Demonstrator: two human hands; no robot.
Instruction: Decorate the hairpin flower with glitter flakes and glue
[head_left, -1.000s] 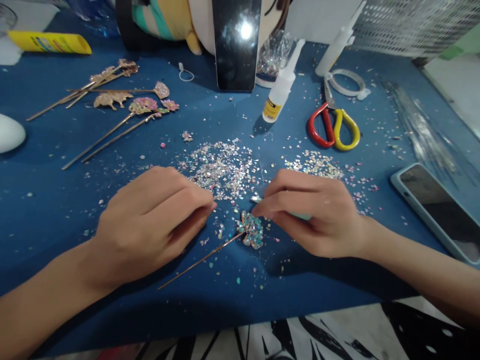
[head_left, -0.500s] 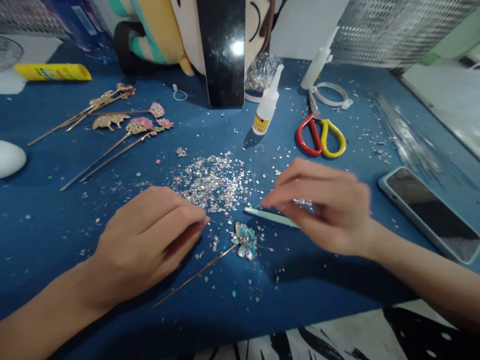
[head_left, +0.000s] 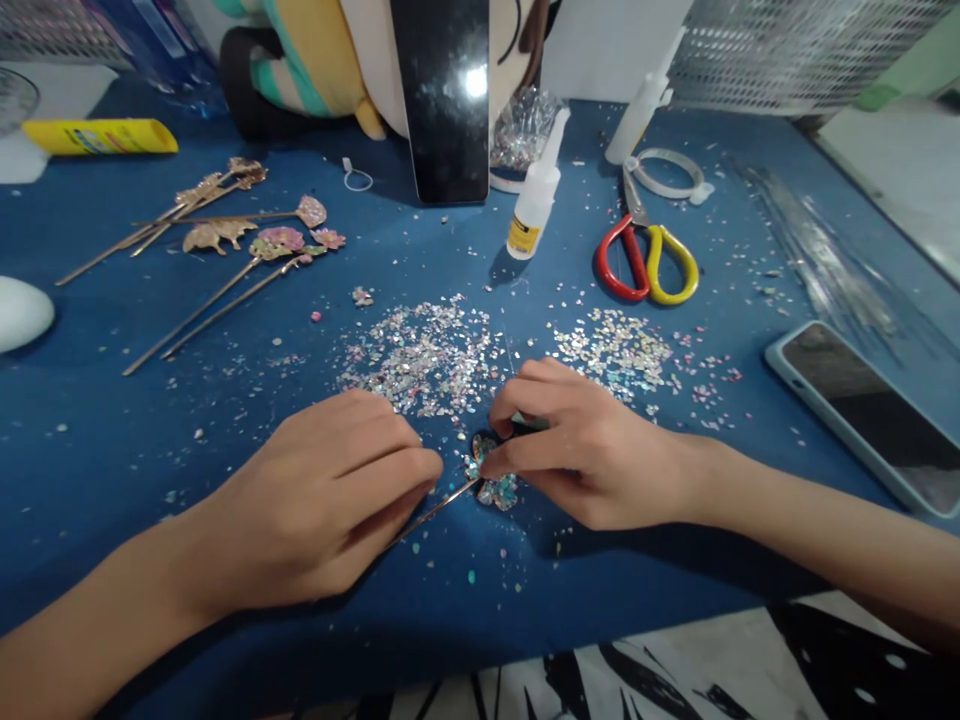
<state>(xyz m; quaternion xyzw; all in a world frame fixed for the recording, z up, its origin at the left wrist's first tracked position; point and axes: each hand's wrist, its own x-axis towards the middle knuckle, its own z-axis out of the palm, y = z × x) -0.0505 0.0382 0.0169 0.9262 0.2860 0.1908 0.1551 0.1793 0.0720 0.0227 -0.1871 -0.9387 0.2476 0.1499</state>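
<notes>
A flower hairpin [head_left: 499, 490] with blue-green glittering petals and a thin gold stem lies on the blue table in front of me. My right hand [head_left: 581, 445] is closed at the flower, its fingertips on the petals and covering part of them. Curled beside the stem, my left hand [head_left: 330, 490] has its fingers pressed together and hides the lower stem. Whatever sits between its fingertips is out of sight. Just beyond my hands spreads a pile of iridescent flakes [head_left: 427, 355]; a second patch of flakes [head_left: 615, 350] lies behind my right hand.
A glue bottle [head_left: 529, 215] stands upright behind the flakes, near a propped black phone [head_left: 446, 110]. Red-and-yellow scissors [head_left: 637, 255] lie right of it. Several gold hairpins [head_left: 225, 230] are at left. Another phone [head_left: 862, 410] lies at right, below some thin clear strips [head_left: 817, 250].
My right hand has moved left and down onto the flower. The pale green stick beneath it is now mostly hidden. My left hand has shifted right, over the stem.
</notes>
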